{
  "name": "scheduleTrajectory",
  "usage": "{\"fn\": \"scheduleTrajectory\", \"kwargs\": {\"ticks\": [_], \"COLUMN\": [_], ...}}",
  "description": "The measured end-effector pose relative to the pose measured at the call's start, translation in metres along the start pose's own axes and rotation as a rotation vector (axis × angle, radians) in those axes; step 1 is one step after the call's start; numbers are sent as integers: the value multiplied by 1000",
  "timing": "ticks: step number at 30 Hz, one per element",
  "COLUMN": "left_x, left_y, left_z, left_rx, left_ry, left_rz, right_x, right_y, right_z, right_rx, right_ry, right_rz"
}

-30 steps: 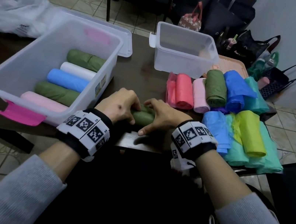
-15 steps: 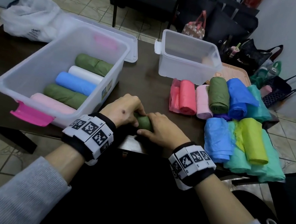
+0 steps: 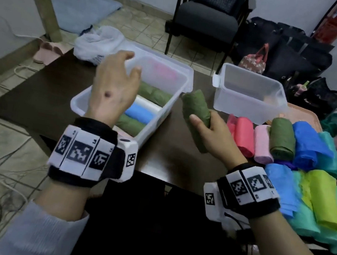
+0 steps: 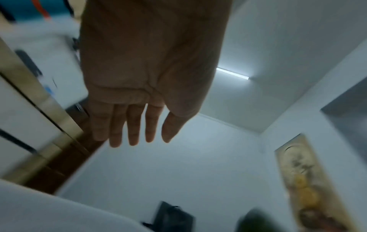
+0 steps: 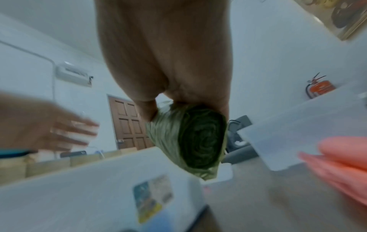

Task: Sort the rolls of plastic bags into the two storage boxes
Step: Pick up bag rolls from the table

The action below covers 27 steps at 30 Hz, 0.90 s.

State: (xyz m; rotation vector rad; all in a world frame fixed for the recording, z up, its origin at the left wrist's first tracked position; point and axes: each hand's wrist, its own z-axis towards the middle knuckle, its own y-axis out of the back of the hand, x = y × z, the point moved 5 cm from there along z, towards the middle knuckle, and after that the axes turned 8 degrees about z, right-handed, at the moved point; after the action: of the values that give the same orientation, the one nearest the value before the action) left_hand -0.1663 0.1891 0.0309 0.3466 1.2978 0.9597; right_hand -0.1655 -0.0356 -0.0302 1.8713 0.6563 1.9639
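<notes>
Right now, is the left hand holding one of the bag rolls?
No, the left hand is open and empty above the large storage box, while the right hand grips the dark green roll.

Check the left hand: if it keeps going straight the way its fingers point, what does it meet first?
Probably the far wall of the large clear plastic storage box. The open left hand hovers above that box, fingers aimed away from the person. Its height over the rim is unclear, so it might pass over towards the white plastic bag.
</notes>
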Motion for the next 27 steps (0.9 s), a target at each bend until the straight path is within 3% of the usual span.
{"fn": "scheduleTrajectory", "kwargs": {"ticks": [3,7,9,13,27], "left_x": [58,107,115,118,132], "left_y": [16,0,-5,-4,-5], "left_z": [-4,-19,-19,-21,-54], "left_rx": [-53,171,184,68,-197], "left_ry": [242,539,547,519,541], "left_rz": [167,95,19,-34,-275], "right_x": [44,92,105,113,93], "right_y": [-14,-46,-67,-103,-173], "right_z": [11,25,30,34,20], "right_rx": [-11,74,141,230,662], "right_ry": [83,171,189,162,-44], "right_rz": [88,94,26,-100,-470]}}
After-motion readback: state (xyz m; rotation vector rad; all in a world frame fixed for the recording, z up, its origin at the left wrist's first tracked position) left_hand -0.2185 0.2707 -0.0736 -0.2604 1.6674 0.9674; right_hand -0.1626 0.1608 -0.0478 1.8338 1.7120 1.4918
